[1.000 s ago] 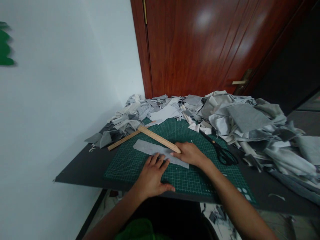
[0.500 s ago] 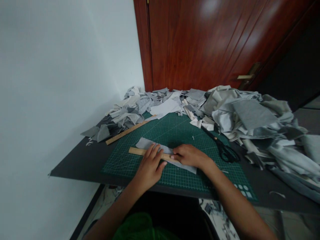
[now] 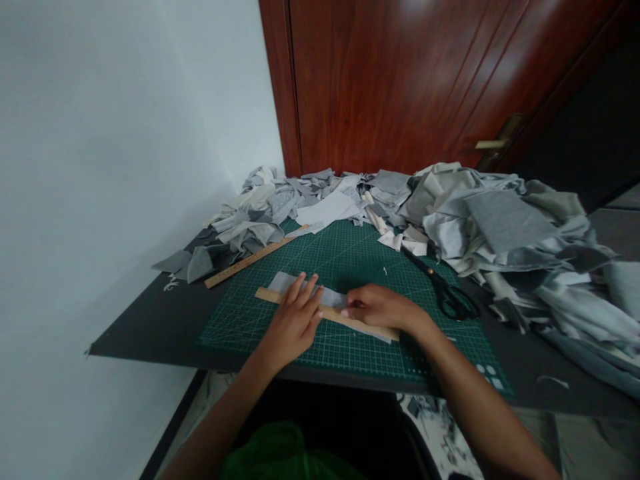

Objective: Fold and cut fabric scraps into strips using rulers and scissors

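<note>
On the green cutting mat (image 3: 345,253) lies a strip of light grey fabric (image 3: 334,298), with a wooden ruler (image 3: 367,325) laid lengthwise across it. My left hand (image 3: 294,323) rests over the ruler and fabric, fingers stretched out and pressing down. To its right, my right hand (image 3: 379,308) has its fingers curled together, the thumb at the ruler and the fingertips at the fabric beside its far edge. What those fingers pinch, if anything, is hidden. The ruler's right end shows below the right hand, with a bit of fabric under it.
Black-handled scissors (image 3: 445,290) lie at the mat's right side. A second wooden ruler (image 3: 255,257) lies slanted at the left. Grey and white fabric scraps (image 3: 320,200) line the back, with a taller heap (image 3: 510,223) on the right. Behind stands a brown door (image 3: 380,87).
The ruler has shifted over the fabric, and more of its right end shows. My left hand lies flatter with fingers further stretched; my right hand's fingers are more curled. The view has shifted slightly.
</note>
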{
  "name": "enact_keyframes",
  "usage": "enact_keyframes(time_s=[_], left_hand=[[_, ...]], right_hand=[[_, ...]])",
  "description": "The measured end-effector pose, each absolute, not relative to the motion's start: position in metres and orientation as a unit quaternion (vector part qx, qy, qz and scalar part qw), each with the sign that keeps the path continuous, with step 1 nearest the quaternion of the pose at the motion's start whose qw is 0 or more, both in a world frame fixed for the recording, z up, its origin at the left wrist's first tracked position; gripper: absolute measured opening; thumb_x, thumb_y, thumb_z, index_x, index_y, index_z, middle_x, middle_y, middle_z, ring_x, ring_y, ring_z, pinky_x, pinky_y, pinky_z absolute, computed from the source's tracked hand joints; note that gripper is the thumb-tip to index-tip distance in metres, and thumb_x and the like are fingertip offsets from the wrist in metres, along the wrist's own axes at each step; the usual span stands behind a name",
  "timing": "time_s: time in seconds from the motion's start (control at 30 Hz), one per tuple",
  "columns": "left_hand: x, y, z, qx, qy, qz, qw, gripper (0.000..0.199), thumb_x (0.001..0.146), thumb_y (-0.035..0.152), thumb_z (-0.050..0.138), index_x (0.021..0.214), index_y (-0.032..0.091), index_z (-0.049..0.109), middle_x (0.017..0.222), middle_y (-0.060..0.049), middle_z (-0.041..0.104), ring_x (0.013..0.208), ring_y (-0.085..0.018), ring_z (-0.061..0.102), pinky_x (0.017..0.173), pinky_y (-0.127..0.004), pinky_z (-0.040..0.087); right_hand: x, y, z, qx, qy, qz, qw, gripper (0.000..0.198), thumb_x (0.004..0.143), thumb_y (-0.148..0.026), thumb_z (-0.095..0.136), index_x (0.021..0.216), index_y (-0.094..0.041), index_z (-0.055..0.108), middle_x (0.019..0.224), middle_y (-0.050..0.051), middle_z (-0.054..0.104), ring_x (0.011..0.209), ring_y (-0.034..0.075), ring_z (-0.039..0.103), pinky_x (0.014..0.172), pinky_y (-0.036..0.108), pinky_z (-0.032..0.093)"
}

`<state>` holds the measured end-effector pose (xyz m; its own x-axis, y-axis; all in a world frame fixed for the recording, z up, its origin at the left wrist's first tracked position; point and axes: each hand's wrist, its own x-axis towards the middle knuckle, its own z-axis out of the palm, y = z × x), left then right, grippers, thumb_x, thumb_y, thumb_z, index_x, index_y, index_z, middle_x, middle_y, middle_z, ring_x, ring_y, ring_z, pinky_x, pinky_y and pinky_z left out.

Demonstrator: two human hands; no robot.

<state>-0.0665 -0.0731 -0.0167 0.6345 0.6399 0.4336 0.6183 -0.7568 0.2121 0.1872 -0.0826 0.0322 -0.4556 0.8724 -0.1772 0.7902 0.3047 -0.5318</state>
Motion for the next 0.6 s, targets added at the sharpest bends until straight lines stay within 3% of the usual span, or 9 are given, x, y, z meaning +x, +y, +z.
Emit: enact_keyframes(time_s=[0.23,0.4,0.6], left_hand=[[-0.0619,-0.0747,-0.0119,0.907,0.346,0.229,0.076,0.031,0.100,0.019,0.054,0.129,0.023,0.065,0.140,-0.008,0.062,0.144,-0.029,0.045,0.120,-0.054,0.040],[-0.0634,-0.0733,-0.0070,0.898,0.358,0.241,0.084,0.035,0.093,0.021,0.067,0.127,0.026,0.064,0.132,-0.006,0.064,0.132,-0.029,0.054,0.115,-0.052,0.044],[-0.0605,-0.0706,-0.0094,0.894,0.369,0.243,0.076,0.023,0.097,0.025,0.066,0.120,0.024,0.066,0.126,-0.005,0.066,0.126,-0.027,0.057,0.111,-0.049,0.046]], right_hand=[[0.1851,-0.0846,0.0329,-0.532,-0.799,0.276,0.054,0.022,0.079,-0.041,0.081,0.087,-0.021,0.074,0.078,-0.001,0.072,0.069,0.016,0.061,0.058,0.025,0.032],[0.1874,-0.0831,0.0301,-0.530,-0.789,0.306,0.055,0.013,0.078,-0.031,0.081,0.082,-0.021,0.073,0.076,-0.002,0.069,0.069,0.016,0.061,0.057,0.024,0.034],[0.1889,-0.0889,0.0384,-0.559,-0.783,0.270,0.023,0.011,0.077,-0.031,0.080,0.083,-0.023,0.075,0.082,0.000,0.073,0.073,0.018,0.063,0.058,0.025,0.033]])
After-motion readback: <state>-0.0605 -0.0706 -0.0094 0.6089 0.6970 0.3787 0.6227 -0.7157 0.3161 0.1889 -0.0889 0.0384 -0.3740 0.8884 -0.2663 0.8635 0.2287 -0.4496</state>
